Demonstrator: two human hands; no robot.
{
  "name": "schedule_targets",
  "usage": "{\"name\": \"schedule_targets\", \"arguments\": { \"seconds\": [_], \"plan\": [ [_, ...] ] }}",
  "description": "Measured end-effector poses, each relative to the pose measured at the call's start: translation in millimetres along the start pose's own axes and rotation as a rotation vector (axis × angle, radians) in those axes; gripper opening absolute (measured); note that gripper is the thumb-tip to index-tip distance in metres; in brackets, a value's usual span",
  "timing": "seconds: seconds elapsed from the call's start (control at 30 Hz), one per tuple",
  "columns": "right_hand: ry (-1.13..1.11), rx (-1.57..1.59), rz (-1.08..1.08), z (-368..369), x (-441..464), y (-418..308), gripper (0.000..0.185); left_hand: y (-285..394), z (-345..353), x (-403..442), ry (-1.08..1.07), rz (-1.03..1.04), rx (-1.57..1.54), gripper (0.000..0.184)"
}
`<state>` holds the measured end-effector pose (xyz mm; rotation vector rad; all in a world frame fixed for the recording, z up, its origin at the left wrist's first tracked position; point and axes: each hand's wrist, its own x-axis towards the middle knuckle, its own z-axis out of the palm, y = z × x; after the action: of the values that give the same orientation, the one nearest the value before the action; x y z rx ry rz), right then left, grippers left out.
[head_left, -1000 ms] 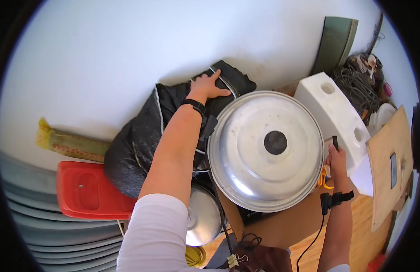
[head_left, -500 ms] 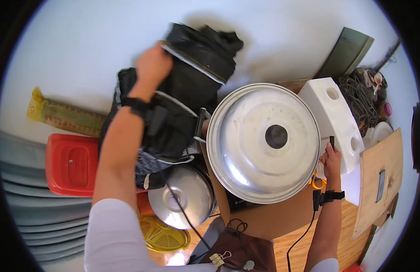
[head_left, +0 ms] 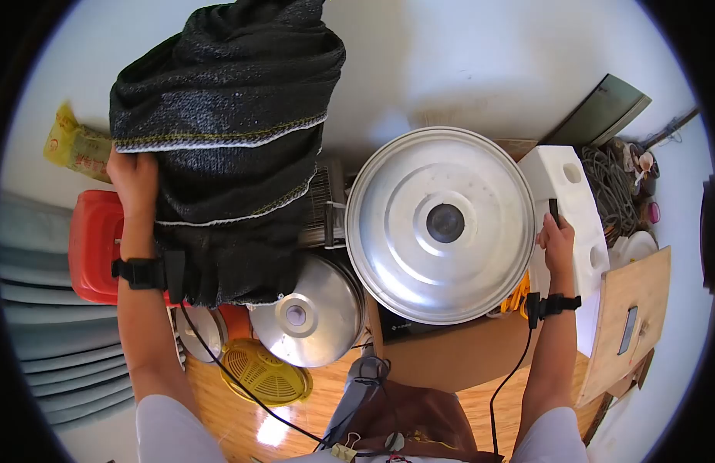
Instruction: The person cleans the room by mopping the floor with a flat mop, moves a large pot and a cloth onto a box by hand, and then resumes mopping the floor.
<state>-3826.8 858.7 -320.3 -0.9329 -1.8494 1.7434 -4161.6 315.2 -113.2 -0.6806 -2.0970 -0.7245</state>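
My left hand (head_left: 134, 176) is closed on the left edge of a large black cloth (head_left: 234, 116) with white-edged seams, which hangs raised in front of the wall. My right hand (head_left: 556, 235) is wrapped round a black handle (head_left: 553, 210) at the right side of a big round metal lid or pan (head_left: 404, 224) with a black knob. This round piece rests over an open cardboard box (head_left: 450, 359). Below the cloth, a smaller metal lid (head_left: 311, 312) shows, and a wire rack (head_left: 319, 204) is partly uncovered at the cloth's right edge.
A red plastic container (head_left: 94, 247) and grey stacked curved pieces (head_left: 72, 347) stand at the left. A yellow basket (head_left: 265, 374) is on the wooden floor. At the right are white foam (head_left: 569, 201), coiled cable (head_left: 608, 189) and a wooden board (head_left: 627, 332).
My left hand has pulled the black cloth up and to the left, uncovering the smaller lid, the yellow basket and part of the wire rack. My right hand has kept hold of the handle.
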Motion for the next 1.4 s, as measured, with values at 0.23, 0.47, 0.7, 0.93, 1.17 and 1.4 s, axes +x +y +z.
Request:
{"name": "schedule_targets", "arguments": {
  "seconds": [0.23,0.47,0.7,0.93,1.17,1.4],
  "plan": [
    [-0.004,-0.005,0.142,-20,69,16,0.032,27,44,0,-0.094,0.044,-0.039,0.027],
    [-0.028,-0.118,0.075,-25,72,22,0.030,84,131,12,-0.590,0.080,0.035,0.048],
    [-0.102,-0.082,0.168,-45,93,34,0.034,174,95,-78,-0.542,-0.140,-0.219,0.032],
    [-0.095,-0.029,0.240,-48,111,39,0.029,150,139,-168,-0.590,-0.594,-0.129,0.041],
    [-0.110,0.021,0.249,-48,115,41,0.027,150,162,-200,-0.865,-0.794,-0.035,0.061],
    [-0.054,-0.046,0.195,-39,103,37,0.031,141,185,-198,-0.658,-1.189,-0.423,0.048]
  ]
}}
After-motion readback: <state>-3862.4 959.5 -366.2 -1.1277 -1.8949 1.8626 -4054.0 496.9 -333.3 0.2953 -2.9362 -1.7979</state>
